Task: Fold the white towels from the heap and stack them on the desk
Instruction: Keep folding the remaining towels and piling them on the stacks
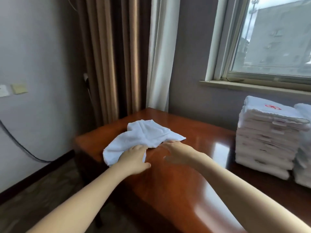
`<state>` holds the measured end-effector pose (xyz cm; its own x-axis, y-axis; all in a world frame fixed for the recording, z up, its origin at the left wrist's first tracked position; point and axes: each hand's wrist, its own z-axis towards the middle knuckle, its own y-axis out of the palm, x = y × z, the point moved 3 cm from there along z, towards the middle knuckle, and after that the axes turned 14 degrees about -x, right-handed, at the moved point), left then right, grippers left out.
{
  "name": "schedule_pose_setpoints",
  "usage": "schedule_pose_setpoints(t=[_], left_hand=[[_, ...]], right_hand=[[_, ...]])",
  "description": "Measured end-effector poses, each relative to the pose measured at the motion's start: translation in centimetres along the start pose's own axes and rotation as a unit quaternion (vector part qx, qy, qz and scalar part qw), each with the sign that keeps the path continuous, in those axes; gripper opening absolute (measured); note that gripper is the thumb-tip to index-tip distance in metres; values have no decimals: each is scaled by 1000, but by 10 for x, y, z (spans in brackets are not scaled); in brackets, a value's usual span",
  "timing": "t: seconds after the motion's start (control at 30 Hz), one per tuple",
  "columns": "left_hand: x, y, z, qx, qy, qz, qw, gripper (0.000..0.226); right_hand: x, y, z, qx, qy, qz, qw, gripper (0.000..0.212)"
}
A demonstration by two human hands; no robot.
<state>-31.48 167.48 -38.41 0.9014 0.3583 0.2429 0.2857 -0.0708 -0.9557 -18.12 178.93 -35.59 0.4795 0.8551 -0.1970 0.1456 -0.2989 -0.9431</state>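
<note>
A crumpled white towel (pixel 143 135) lies on the far left part of the polished wooden desk (pixel 176 190). My left hand (pixel 134 157) rests on the towel's near edge, fingers spread and laid flat over the cloth. Palm down, my right hand (pixel 178 152) hovers just right of it, fingers stretched toward the towel's right corner, touching or almost touching it. A tall stack of folded white towels (pixel 267 137), the top one bearing a red mark, stands at the desk's right side.
A second pile of folded towels (pixel 303 148) sits at the right frame edge. Brown and white curtains (pixel 127 56) hang behind the desk, a window (pixel 269 39) is at the upper right, and a black cable (pixel 20 145) runs down the left wall.
</note>
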Motion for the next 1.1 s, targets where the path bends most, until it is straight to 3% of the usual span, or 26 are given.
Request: schedule_pose_setpoints(t=[0.17,0.3,0.4,0.47,0.57,0.63,0.73,0.8,0.87,0.97,1.1], left_hand=[[-42,16,10,-25,-41,-62,997,79],[-57,14,16,4,-38,-95,995,57],[-58,9,16,4,-38,-98,994,39],[-62,8,15,-2,-42,-115,993,31],[-65,8,11,3,-40,-118,992,24],[-64,9,8,21,-41,-107,993,26],[-57,8,6,28,-55,-105,993,32],[-48,3,4,19,-50,-86,995,50],[-37,-1,2,12,-27,-38,999,59],[-13,0,3,15,23,-8,1000,38],[20,3,10,28,84,-67,994,27]], right_hand=[[-8,12,53,-8,-7,64,998,71],[-16,17,84,28,-21,62,997,82],[-12,23,100,23,18,25,999,84],[-7,24,103,9,47,24,999,67],[-4,18,98,22,42,-50,998,26],[-5,17,88,22,26,-90,995,20],[-7,22,65,6,8,-59,998,15],[-7,27,47,2,0,-52,999,16],[-4,30,30,1,-9,-22,1000,19],[7,27,1,11,-12,58,998,32],[29,7,-44,95,3,278,956,33]])
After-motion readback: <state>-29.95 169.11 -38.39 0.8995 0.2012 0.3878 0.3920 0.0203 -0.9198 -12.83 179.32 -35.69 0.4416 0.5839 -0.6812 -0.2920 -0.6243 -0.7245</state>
